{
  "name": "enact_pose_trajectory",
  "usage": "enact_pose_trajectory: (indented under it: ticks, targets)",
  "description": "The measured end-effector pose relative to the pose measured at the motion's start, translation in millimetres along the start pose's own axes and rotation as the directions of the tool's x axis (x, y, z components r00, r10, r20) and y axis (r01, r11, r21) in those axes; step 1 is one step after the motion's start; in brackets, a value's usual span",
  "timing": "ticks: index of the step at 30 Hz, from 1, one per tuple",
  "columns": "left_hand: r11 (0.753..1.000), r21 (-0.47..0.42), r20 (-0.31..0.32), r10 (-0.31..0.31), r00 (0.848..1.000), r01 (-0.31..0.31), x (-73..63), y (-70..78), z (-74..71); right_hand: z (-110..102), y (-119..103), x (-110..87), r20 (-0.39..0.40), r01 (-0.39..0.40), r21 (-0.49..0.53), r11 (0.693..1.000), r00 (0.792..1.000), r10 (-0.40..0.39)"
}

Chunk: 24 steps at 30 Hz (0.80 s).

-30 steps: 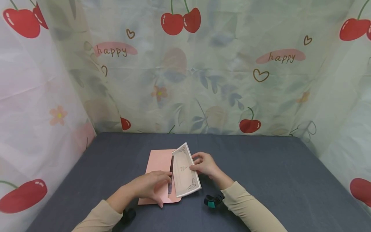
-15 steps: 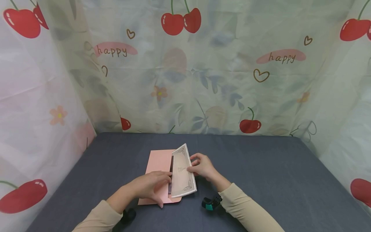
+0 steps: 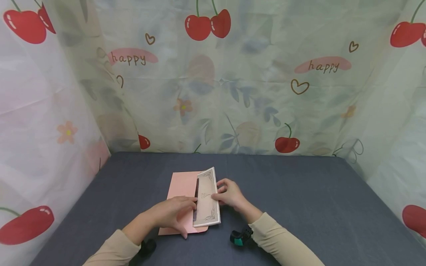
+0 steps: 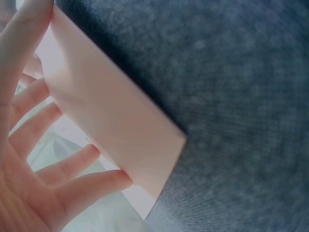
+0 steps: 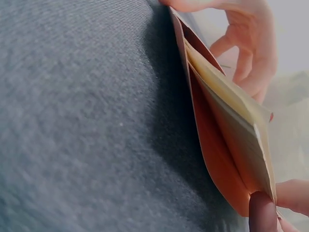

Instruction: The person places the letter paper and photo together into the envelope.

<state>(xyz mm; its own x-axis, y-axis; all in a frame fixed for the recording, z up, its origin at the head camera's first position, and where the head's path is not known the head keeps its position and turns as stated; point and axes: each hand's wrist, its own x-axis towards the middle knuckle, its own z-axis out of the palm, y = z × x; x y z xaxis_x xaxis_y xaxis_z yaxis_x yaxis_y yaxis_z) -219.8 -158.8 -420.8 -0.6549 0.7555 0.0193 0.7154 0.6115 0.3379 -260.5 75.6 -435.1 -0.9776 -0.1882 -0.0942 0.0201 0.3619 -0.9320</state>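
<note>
A pink envelope lies on the dark table, its opening on the right side. Over it stretches my left hand, gripping it with the thumb at the near edge and the fingertips at the opening. My right hand pinches the right edge of a cream card with scrollwork corners. The card's left part is at the envelope's mouth; how deep it goes is hidden. In the right wrist view the card shows several layers, and the envelope's orange-looking inside gapes beneath it. The left wrist view shows the envelope's outer face.
The dark cloth-covered table extends around both hands. A patterned curtain with cherries and hearts stands behind and at both sides. A black and teal wrist device sits under the right wrist, and a black one under the left.
My right hand and the card have moved left toward the envelope, and the card has turned more upright in the head view. The left hand and the envelope have stayed in place.
</note>
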Motion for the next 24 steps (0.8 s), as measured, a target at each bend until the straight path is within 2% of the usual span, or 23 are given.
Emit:
enact_pose_trajectory:
  ticks: [12,24]
  targets:
    - [1.000,0.003,0.016,-0.016,1.000,0.016,0.2,0.3,0.5,5.4,2.2,-3.1,0.029,0.014,0.042,0.999,0.999,-0.015]
    - [1.000,-0.018,0.019,-0.021,1.000,0.022,0.1,-0.4,0.4,10.5,-0.7,-6.6,0.014,0.029,0.022,0.999,0.999,-0.029]
